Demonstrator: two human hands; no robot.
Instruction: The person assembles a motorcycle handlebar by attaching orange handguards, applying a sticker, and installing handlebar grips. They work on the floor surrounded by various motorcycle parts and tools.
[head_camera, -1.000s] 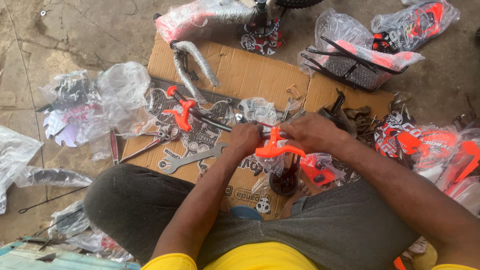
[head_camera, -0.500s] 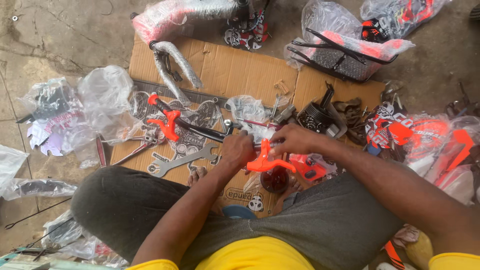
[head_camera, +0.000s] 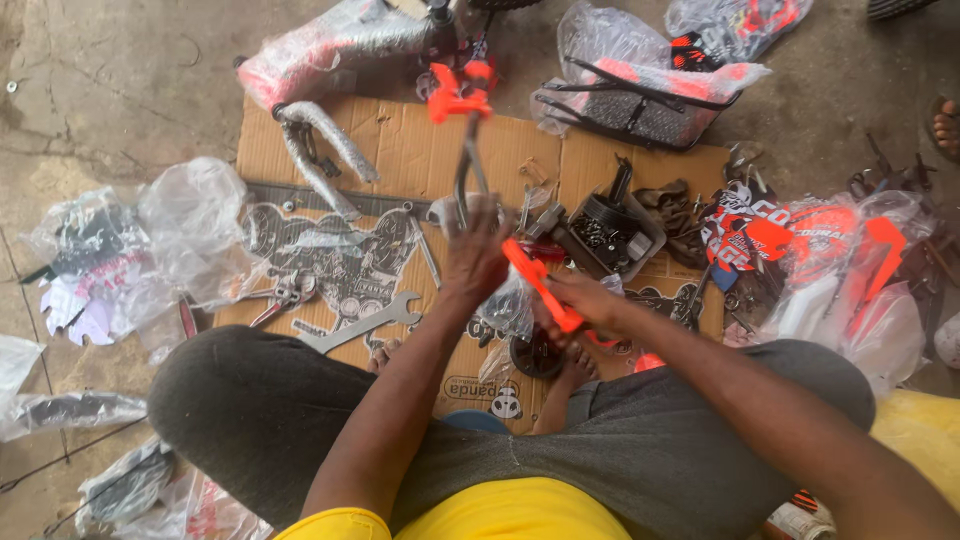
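I sit on the ground over a flattened cardboard sheet strewn with small bicycle parts. My left hand is raised and grips a thin metal part that stands upright, with an orange plastic piece at its top. My right hand holds a long orange plastic piece that slants from my left hand down to my right. The two hands are close together above my knees. A flat silver spanner lies on the cardboard to the left of my left arm.
A wrapped bicycle frame lies at the cardboard's far edge, with a curved silver fork below it. Bagged orange and black parts sit at the far right, more orange parts at the right. Crumpled clear bags lie left.
My left hand has lifted the metal part with the orange piece upright off the cardboard. The right hand's orange piece has turned to a slant. The view has shifted slightly.
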